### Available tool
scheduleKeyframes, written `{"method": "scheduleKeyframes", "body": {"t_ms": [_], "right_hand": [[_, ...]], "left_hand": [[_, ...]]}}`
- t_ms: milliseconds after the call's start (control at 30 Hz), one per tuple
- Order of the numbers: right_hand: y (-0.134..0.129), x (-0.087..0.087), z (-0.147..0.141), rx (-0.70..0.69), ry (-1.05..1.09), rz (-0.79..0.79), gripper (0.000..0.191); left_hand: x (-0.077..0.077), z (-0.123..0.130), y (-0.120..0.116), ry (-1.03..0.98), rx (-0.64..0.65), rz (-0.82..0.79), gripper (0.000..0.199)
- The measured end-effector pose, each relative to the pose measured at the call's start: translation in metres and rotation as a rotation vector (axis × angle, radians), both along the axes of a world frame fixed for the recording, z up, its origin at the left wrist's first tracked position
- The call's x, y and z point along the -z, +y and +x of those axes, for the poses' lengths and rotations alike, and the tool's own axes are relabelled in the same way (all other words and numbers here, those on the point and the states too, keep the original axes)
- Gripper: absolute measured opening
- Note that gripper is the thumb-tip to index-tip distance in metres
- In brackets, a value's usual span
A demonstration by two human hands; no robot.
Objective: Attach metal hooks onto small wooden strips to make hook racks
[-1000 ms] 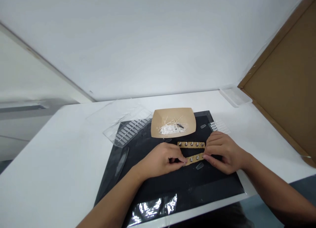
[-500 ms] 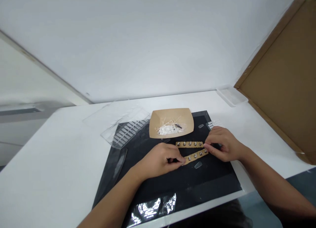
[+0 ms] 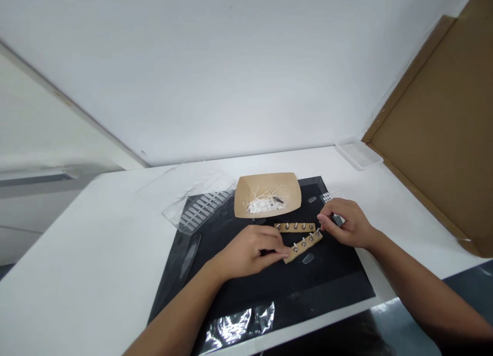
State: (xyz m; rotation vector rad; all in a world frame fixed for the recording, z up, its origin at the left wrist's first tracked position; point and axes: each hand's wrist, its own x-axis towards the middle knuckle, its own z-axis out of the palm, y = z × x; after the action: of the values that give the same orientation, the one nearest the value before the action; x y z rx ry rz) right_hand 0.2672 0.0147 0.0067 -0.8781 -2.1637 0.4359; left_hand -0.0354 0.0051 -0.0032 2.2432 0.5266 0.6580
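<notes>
My left hand (image 3: 256, 248) is closed in a pinch on the left end of a tan strip (image 3: 307, 244) that bears a row of small metal posts with pale tops. This strip slants up to the right on a black mat. Behind it, a second tan strip (image 3: 291, 227) of the same kind lies nearly level. My right hand (image 3: 345, 223) hovers just right of the slanted strip's far end, thumb and forefinger pressed together; whatever may be between them is too small to make out. A clear nail tip (image 3: 308, 258) lies below the slanted strip.
A brown paper tray (image 3: 268, 195) with white bits and thin sticks stands behind the strips. To its left lies a clear case (image 3: 202, 208) of nail tips. A white dotted sheet (image 3: 332, 195), a translucent box (image 3: 359, 154) and a cardboard panel (image 3: 435, 135) are on the right.
My right hand has drawn slightly away from the slanted strip's right end. That strip now tilts a little more steeply, while my left hand keeps its grip.
</notes>
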Motion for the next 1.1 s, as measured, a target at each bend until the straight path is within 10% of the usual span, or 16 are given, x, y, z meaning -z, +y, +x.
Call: {"method": "scheduleKeyframes", "body": {"t_ms": [1100], "right_hand": [[0.0029,0.0061,-0.0046,-0.086,-0.151,0.108,0.017]], "left_hand": [[0.0000,0.0073,-0.0054,0.113,-0.048,-0.072,0.014]]}}
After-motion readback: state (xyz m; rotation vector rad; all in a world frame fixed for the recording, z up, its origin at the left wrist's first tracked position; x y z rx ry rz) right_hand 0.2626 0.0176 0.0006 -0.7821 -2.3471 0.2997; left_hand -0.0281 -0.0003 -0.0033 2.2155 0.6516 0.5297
